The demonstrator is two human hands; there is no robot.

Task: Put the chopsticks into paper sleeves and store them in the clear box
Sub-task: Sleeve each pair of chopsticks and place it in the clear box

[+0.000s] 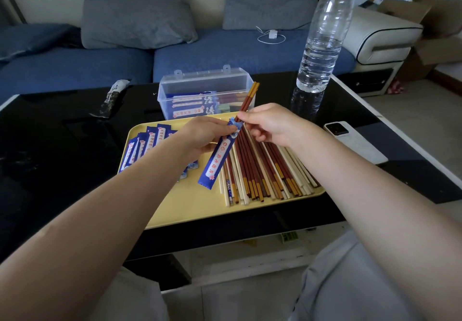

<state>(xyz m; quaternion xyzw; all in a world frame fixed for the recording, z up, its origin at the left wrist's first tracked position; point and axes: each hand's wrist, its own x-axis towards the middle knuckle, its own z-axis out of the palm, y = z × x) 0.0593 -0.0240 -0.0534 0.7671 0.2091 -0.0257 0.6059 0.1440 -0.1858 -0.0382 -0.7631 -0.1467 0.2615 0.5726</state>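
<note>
My left hand (203, 134) grips a blue paper sleeve (220, 156) near its open top, holding it slanted above the yellow tray (190, 208). My right hand (268, 125) pinches a pair of red-brown chopsticks (247, 99) with yellow tips; their lower ends sit inside the sleeve's mouth. Several loose chopsticks (265, 170) lie on the tray's right half. A fan of empty blue sleeves (147, 143) lies on its left half. The clear box (206, 93) stands open behind the tray with sleeved pairs inside.
A tall water bottle (322, 35) stands at the back right of the black table (62, 145). A white phone (355, 141) lies right of the tray. A dark wrapper (112, 98) lies at the back left. A blue sofa is behind.
</note>
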